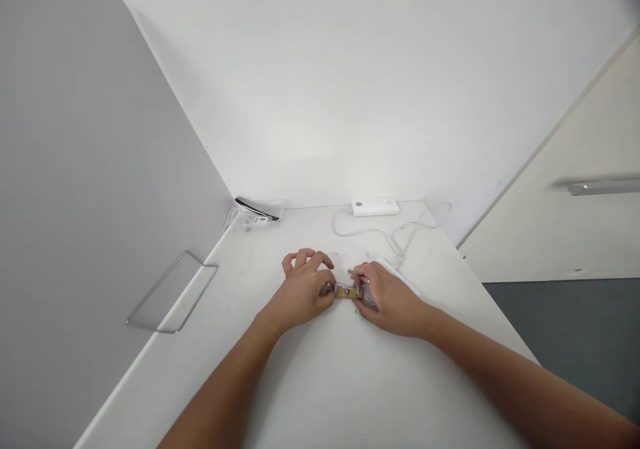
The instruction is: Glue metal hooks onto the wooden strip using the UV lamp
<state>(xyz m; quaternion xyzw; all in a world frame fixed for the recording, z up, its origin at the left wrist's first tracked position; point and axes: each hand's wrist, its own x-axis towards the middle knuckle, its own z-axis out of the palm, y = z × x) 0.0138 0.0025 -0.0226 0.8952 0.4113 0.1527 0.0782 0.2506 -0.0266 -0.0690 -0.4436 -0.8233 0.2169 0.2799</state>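
A small flat tan piece with a metal screw or rivet in its middle (347, 292) lies on the white table (320, 382) between both hands. My left hand (303, 292) pinches its left end, fingers curled, a small grey metal part at the fingertips. My right hand (387, 299) grips its right end with the fingers closed round it. What the piece is cannot be made out.
A white power bank (375, 206) with a white cable (395, 236) lies at the table's far edge. A black-and-white item with cables (257, 212) sits at the far left corner. A grey partition (90, 189) with a metal handle (173, 292) bounds the left. A flat white object (400, 276) lies behind my right hand.
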